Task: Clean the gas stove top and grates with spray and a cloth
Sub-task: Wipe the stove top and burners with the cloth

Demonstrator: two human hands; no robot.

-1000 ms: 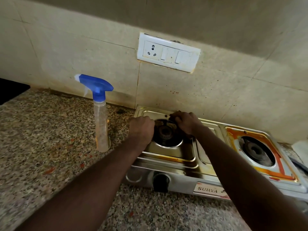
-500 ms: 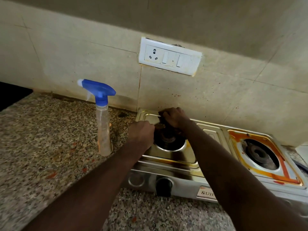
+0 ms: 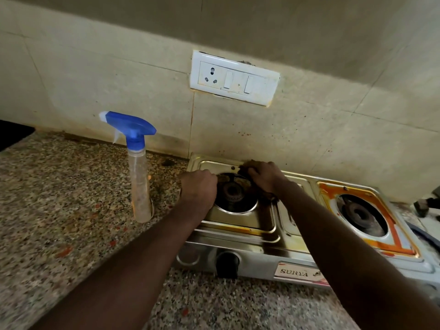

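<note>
Over the stove's (image 3: 240, 222) left burner (image 3: 234, 192) we scrub: right hand (image 3: 266, 178) clutches a dark cloth (image 3: 245, 168), left hand (image 3: 198, 188) is clenched at the rim. The spray (image 3: 139, 167) stands left of the stove. Next, we judge, the orange-stained right side needs wiping.

1. The left hand (image 3: 198, 186) covers the left rim of the near burner (image 3: 232, 192); what its curled fingers grip cannot be told
2. A dark thing under the right hand (image 3: 265, 178) is mostly hidden, cloth or grate unclear
3. The stove (image 3: 250, 260) runs off the right edge
4. A dark object (image 3: 426, 206) at the right edge is cut off and blurred
</note>
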